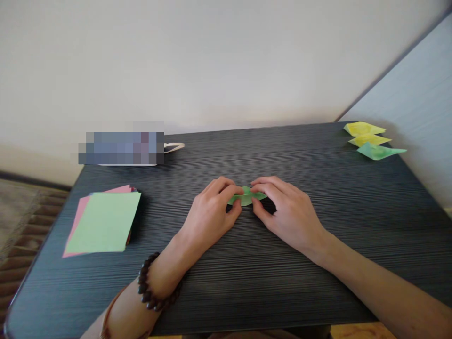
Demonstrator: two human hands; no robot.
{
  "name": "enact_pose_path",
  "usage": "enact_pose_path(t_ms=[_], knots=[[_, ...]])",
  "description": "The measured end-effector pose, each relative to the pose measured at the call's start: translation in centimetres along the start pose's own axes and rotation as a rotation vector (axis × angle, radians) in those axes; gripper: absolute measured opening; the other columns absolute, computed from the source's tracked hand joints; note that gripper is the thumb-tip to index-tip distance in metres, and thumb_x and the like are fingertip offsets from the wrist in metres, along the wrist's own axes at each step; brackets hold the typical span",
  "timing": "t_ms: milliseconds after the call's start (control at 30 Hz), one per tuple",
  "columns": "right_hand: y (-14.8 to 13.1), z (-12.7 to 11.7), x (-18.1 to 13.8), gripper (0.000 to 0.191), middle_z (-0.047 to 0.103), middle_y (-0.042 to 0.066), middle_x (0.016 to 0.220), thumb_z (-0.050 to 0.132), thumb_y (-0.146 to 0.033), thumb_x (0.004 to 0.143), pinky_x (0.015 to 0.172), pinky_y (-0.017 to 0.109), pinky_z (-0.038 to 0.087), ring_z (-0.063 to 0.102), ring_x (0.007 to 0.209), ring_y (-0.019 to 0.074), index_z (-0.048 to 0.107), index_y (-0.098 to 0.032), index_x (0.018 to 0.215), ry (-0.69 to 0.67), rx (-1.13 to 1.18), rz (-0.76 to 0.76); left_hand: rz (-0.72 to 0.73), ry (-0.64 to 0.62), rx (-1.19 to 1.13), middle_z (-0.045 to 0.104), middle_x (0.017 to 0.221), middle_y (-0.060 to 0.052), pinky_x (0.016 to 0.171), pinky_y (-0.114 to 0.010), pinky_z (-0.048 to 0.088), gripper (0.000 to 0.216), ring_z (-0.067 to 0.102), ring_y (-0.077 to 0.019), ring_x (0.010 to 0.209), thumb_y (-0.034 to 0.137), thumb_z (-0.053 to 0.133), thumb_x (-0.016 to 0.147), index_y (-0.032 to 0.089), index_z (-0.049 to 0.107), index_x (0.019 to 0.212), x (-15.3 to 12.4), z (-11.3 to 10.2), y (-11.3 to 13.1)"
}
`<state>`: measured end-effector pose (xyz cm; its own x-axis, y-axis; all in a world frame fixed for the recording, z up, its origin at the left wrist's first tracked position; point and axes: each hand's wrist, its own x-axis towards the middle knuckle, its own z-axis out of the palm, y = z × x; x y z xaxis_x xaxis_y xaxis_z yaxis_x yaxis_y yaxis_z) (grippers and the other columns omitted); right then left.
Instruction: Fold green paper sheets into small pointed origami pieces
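At the middle of the dark table, a small piece of folded green paper (246, 197) lies between my two hands. My left hand (214, 205) pinches its left end between thumb and fingers. On the other end, the thumb and fingertips of my right hand (287, 207) close around the paper. The piece is narrow, pointed toward the right, with a crease along its length. My fingers cover parts of both ends. A dark beaded bracelet (144, 282) circles my left wrist.
A stack of square paper, green sheet (104, 223) over pink sheet (78, 214), lies at the left. Behind it stands a blurred-out object (122, 148) with a pale loop (175, 147). Two yellow folded papers (363, 128) and a green folded paper (376, 151) sit at the far right, near the wall.
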<state>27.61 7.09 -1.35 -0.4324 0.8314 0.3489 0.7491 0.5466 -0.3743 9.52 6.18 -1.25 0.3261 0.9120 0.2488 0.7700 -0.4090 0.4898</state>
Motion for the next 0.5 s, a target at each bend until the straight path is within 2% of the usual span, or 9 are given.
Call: enact_pose_path(t_ms=[167,500], knots=[[-0.44,0.15,-0.24,0.012,0.067,0.003,0.108,0.056,-0.02,0.083,0.082,0.035,0.05,0.065,0.089,0.02,0.065,-0.017,0.09,0.018,-0.061,-0.003,0.011,0.018,0.028,0.063,0.094,-0.005,0.08,-0.033,0.053,0.01,0.06,-0.018,0.087,0.016,0.057,0.084,0.018,0.064,0.091,-0.25,0.14,0.16],[-0.55,-0.49,-0.19,0.01,0.066,0.005,0.117,0.058,-0.02,0.083,0.083,0.038,0.047,0.064,0.092,0.0228,0.066,-0.017,0.088,0.076,-0.188,-0.044,0.019,0.053,0.115,0.062,0.092,-0.005,0.083,-0.035,0.053,0.006,0.061,-0.0195,0.088,0.019,0.057,0.085,0.016,0.058,0.09,-0.35,0.23,0.6]])
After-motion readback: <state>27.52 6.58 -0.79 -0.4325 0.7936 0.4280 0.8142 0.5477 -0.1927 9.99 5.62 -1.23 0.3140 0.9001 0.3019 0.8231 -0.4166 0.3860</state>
